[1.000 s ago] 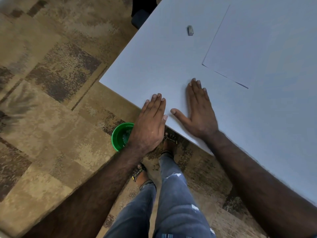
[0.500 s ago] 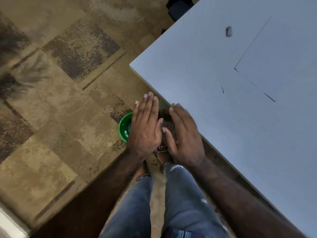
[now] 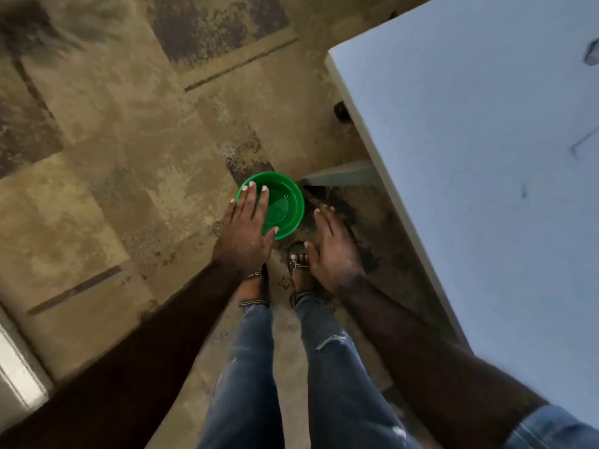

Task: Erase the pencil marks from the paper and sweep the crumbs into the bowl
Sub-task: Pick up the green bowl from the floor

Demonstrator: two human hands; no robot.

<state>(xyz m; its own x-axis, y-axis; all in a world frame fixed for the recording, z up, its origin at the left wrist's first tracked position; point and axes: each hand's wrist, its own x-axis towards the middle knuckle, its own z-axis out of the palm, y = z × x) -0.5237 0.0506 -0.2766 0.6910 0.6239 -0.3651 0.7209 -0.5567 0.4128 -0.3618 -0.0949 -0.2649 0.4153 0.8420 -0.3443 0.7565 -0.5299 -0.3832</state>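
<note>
Underfoot, mottled carpet [image 3: 113,189] — white table [image 3: 486,157], green bowl [image 3: 285,205]

Probably an office or classroom; patterned brown carpet tiles [image 3: 136,163]; plain white table [image 3: 479,176].

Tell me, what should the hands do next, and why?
Probably rub the open left hand and right hand together above the green bowl to drop any crumbs in. The bowl sits on the floor under the left hand's fingers; the right hand hangs beside it, off the table.
</note>
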